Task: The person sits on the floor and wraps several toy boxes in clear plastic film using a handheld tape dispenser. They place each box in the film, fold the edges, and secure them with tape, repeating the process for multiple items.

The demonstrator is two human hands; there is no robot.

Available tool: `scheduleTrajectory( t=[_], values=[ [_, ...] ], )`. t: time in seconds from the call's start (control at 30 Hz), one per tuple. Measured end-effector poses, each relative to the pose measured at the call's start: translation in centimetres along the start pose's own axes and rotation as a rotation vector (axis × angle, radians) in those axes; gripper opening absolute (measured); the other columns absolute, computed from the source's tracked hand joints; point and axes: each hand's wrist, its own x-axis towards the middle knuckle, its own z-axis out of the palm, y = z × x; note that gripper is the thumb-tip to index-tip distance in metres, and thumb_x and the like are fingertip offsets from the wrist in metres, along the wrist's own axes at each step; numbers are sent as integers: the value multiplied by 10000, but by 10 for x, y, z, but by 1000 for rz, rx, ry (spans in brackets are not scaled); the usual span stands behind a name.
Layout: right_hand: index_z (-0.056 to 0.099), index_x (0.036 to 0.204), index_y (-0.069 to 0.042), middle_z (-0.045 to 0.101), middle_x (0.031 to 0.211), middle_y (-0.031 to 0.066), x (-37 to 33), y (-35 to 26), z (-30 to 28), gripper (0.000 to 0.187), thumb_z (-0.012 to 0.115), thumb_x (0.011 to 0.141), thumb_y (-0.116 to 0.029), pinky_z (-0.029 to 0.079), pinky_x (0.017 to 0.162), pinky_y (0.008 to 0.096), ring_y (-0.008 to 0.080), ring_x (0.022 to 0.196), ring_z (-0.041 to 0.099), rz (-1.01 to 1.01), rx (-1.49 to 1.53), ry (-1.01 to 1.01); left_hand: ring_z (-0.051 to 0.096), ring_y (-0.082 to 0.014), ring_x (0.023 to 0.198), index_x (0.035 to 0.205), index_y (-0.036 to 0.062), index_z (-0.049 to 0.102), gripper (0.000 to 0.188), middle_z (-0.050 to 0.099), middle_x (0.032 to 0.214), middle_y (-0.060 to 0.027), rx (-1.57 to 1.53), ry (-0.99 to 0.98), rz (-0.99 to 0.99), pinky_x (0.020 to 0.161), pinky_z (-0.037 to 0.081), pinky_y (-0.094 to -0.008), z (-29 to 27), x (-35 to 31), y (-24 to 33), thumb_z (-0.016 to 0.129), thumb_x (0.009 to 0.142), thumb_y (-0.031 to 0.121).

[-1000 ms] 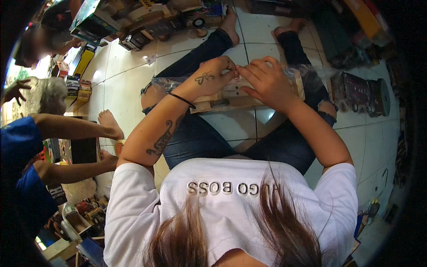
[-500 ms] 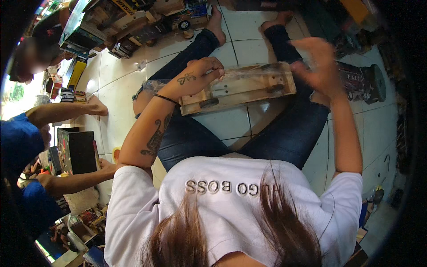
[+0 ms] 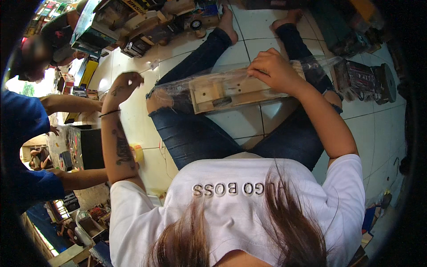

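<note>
Box (image 3: 241, 94) is now tended by our right hand (image 3: 276, 73) alone, pinching its film (image 3: 178, 84); our left hand (image 3: 124, 85) swung away, grip unclear.

A wheeled frame (image 3: 208, 91) is spanning the gap between the person's legs (image 3: 195, 133), plastic film (image 3: 178, 85) lying over it, with the right hand (image 3: 276, 72) reaching over its right half and the left hand (image 3: 123, 86) hanging beyond its left end. Toward the floor's (image 3: 378, 142) right edge, a package (image 3: 356, 78) is sitting just outside the right knee (image 3: 334, 100). Toy vehicles (image 3: 153, 32) are crowding the far edge left of the left foot (image 3: 227, 29), a box (image 3: 91, 149) standing nearer, at left.
</note>
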Motion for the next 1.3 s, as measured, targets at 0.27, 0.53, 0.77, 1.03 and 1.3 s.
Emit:
scheduleTrajectory(
  t=[0.27,0.53,0.77,1.03,1.3],
  values=[
    [695,907,-79,656,826,71,1,11,-3,224,586,893,-274,380,893,369,233,836,583,67,-25,-111,631,-287,934,1028,87,683,271,679,996,-109,1,175,455,960,406,-396,115,57,128,640,857,293],
    [687,932,-69,635,930,49,-3,-24,11,210,649,838,-253,349,955,434,219,1022,539,-192,-498,355,623,-208,872,1057,21,663,346,669,929,-127,-431,-297,69,769,483,-316,99,77,141,564,910,318],
    [669,929,-73,637,915,20,-14,-7,29,165,656,817,-194,337,964,443,198,1019,536,-119,-384,202,618,-211,868,1016,22,680,341,665,892,-165,-190,-168,255,783,453,-356,102,73,136,571,910,328],
    [653,879,-84,632,862,51,-32,28,-16,121,636,798,-172,376,948,407,211,907,577,-144,-409,-73,549,-178,909,901,122,720,226,667,846,-35,102,144,602,944,228,-470,129,60,122,622,873,324],
    [661,1028,-84,634,1010,84,-120,59,-177,198,615,865,-188,365,964,420,267,1008,564,405,-875,-12,535,-192,1014,894,165,724,182,663,890,-21,-17,62,673,999,216,-473,123,57,122,593,901,292]
  ],
)
